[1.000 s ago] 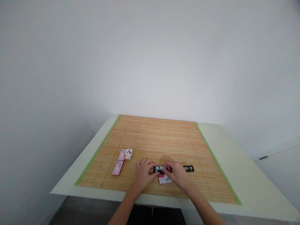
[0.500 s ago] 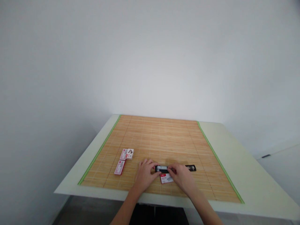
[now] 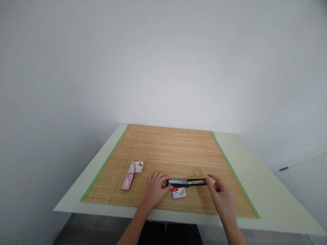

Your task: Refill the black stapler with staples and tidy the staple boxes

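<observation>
A black stapler (image 3: 177, 184) lies unfolded lengthwise across the near part of the bamboo mat, its metal inner parts facing up. My left hand (image 3: 155, 190) grips its left end between thumb and fingers. At the opposite end, my right hand (image 3: 221, 196) has its thumb and index finger on the tip of the right arm, which seems tilted up a little. Just below the stapler lies a small red and white box (image 3: 179, 193), in front of my left fingertips.
The bamboo mat (image 3: 168, 146) with green edges covers most of the white table (image 3: 245, 160). Left of my left hand lie red and white boxes (image 3: 127, 181) and a smaller white box (image 3: 139, 167). A wall rises behind; a dark object on a cord (image 3: 283, 168) is at right.
My right hand has moved from the stapler's middle to its right end and now holds that arm, which appears raised slightly. My left hand stays on the left end. The view has shifted slightly.
</observation>
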Tool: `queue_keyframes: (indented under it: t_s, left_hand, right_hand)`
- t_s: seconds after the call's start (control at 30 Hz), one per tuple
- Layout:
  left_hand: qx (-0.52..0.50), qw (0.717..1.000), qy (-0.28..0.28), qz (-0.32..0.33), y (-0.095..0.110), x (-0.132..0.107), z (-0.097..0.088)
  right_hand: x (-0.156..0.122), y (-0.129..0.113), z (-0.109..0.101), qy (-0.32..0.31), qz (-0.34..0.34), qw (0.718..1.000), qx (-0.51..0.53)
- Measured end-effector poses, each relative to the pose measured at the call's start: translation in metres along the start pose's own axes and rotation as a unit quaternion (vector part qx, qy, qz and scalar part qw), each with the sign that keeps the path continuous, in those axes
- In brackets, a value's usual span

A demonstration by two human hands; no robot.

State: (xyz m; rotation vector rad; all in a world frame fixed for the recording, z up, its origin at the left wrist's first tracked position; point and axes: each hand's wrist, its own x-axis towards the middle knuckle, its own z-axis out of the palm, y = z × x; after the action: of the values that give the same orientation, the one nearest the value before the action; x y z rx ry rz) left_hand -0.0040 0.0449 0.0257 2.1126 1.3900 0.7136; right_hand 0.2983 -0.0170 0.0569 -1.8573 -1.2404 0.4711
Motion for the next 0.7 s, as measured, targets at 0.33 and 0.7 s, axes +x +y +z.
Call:
queue_keyframes:
  t_s: [0.33, 0.7]
  left_hand:
    - [0.004, 1.000, -0.006, -0.006, 0.002, 0.000, -0.003]
    - [0.026, 1.000, -0.002, -0.015, 0.001, 0.001, 0.001]
  right_hand:
    - [0.037, -0.012, -0.007, -0.204, -0.039, 0.964, 0.164]
    - [0.023, -0.104, 0.101, -0.357, -0.283, 0.883, -0.109]
